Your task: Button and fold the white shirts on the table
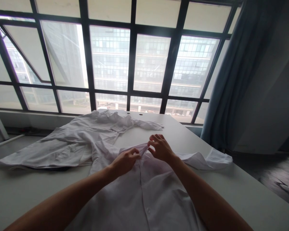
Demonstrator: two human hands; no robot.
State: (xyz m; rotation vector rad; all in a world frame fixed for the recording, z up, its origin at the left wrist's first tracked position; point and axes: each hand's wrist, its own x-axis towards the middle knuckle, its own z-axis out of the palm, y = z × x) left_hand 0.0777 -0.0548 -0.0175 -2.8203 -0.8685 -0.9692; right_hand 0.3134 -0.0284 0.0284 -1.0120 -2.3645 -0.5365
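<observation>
A white button-front shirt lies spread over the near part of the table, its placket running toward me and one button showing low down. My left hand is closed on the shirt near the top of the placket, thumb against bent fingers. Just right of it, my right hand pinches the edge of the same cloth between thumb and fingertips. A fold of fabric is drawn up between the two hands. One sleeve of the shirt stretches out to the right.
Another white garment lies rumpled on the left and far side of the white table, touching the shirt. Beyond the far edge stand large windows. A dark curtain hangs at right.
</observation>
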